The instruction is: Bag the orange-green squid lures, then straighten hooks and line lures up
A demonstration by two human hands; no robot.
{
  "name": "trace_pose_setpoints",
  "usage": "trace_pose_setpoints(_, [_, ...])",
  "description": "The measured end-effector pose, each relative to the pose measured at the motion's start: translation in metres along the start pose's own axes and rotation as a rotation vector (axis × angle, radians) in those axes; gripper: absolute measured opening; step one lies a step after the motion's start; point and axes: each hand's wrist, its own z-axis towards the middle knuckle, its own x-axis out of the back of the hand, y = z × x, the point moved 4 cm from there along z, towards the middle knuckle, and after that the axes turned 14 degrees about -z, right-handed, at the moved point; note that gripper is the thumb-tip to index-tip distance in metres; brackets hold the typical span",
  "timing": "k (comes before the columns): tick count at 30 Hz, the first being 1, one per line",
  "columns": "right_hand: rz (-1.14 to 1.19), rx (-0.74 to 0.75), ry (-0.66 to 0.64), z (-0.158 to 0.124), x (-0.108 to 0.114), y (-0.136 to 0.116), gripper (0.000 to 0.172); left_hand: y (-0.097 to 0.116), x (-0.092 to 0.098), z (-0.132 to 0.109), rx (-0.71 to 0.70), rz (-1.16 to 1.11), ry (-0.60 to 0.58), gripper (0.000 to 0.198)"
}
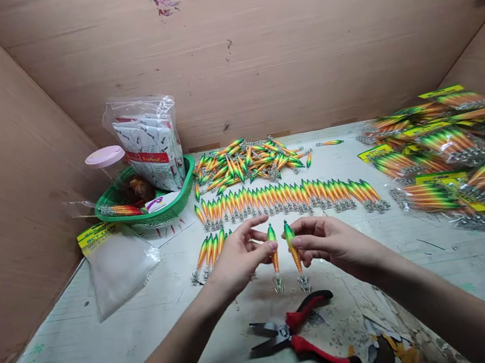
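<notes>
Near the middle, my left hand [241, 254] pinches a green, yellow and orange lure [274, 250] upright, its metal hooks pointing down. Close beside it, my right hand [323, 243] grips a matching lure [292, 248], also hooks down. The two lures are apart. Red-handled pliers [292, 329] lie with jaws spread just below my hands. Behind them runs a long row of lures [269, 200], with a loose pile [248, 161] farther back. A small group of lures [208, 250] is partly hidden by my left hand.
At the back left, a green basket [159, 216] holds a plastic bag of packets [148, 142] and a pink-lidded jar [105, 157]. Empty clear bags [119, 269] lie before it. Packed lures [453, 153] are heaped at right. Wooden panels [247, 49] enclose the table.
</notes>
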Motion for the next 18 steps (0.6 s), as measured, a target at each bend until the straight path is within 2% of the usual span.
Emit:
trace_pose_setpoints(2, [-0.12, -0.103, 0.067, 0.021, 0.001, 0.015, 0.024, -0.004, 0.006, 0.02, -0.035, 0.401, 0.072, 0.045])
trace_pose_setpoints(4, [-0.193, -0.158, 0.11, 0.044, -0.003, 0.028, 0.023, -0.007, 0.008, 0.037, -0.056, 0.627, 0.128, 0.041])
trace_pose_setpoints(8, [-0.313, -0.17, 0.139, 0.073, -0.024, 0.042, 0.022, -0.009, 0.007, 0.046, -0.098, 0.831, 0.176, 0.038])
trace_pose_setpoints(10, [-0.391, -0.156, 0.145, 0.075, -0.032, 0.041, 0.018, -0.009, 0.008, 0.039, -0.112, 0.92, 0.191, 0.032])
trace_pose_setpoints(12, [-0.49, -0.12, 0.158, 0.073, -0.028, 0.035, 0.014, -0.006, 0.01, 0.034, -0.142, 0.993, 0.206, 0.028])
trace_pose_setpoints(13, [-0.55, -0.092, 0.178, 0.073, -0.018, 0.03, 0.012, -0.003, 0.011, 0.035, -0.174, 1.031, 0.211, 0.028])
trace_pose_setpoints(15, [-0.69, -0.027, 0.261, 0.074, 0.019, 0.015, 0.01, 0.007, 0.003, 0.046, -0.286, 1.111, 0.198, 0.03])
trace_pose_setpoints(18, [-0.923, 0.009, 0.464, 0.086, 0.109, -0.009, 0.006, 0.025, -0.032, 0.092, -0.396, 1.178, 0.064, 0.032])
